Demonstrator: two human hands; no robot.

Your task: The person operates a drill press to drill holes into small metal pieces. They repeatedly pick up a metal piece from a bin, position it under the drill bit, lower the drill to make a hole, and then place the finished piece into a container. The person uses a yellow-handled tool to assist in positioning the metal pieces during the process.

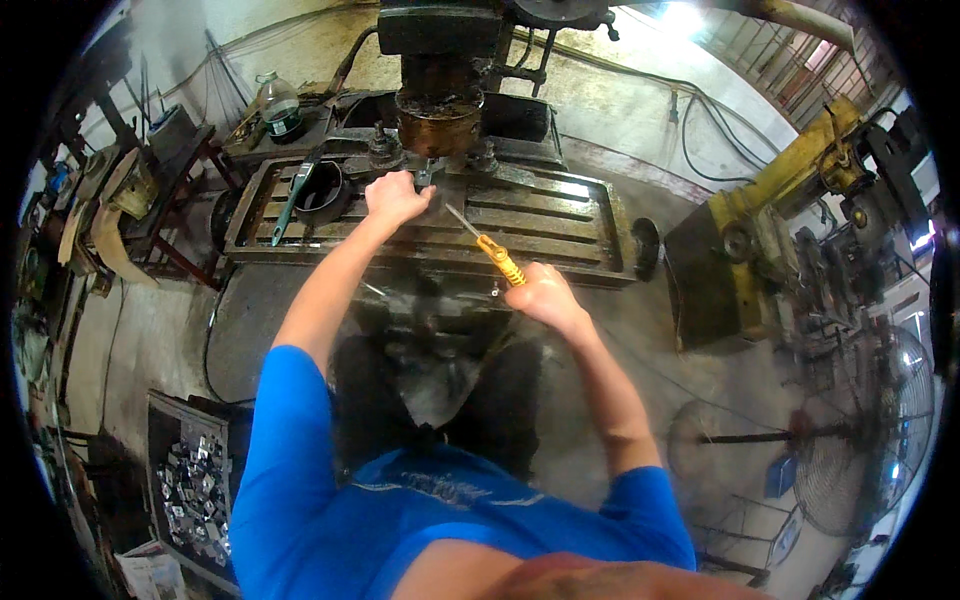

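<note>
A teal-handled brush [288, 211] lies just beside a round dark metal pot [323, 214], both on the grimy, slotted metal worktop [560, 228] left of the left hand [397, 197]; a rusty brown cylindrical machine head [438, 128] looms just beyond that hand. The left hand is half-curled at a small dark metal fixture [429, 171], its knuckles covering some fingertips, so I cannot tell whether it pinches anything. The right hand [546, 294] wraps around a ridged yellow hand tool [500, 259] near the worktop's front edge, the thin straight metal tip pointing toward the fixture
</note>
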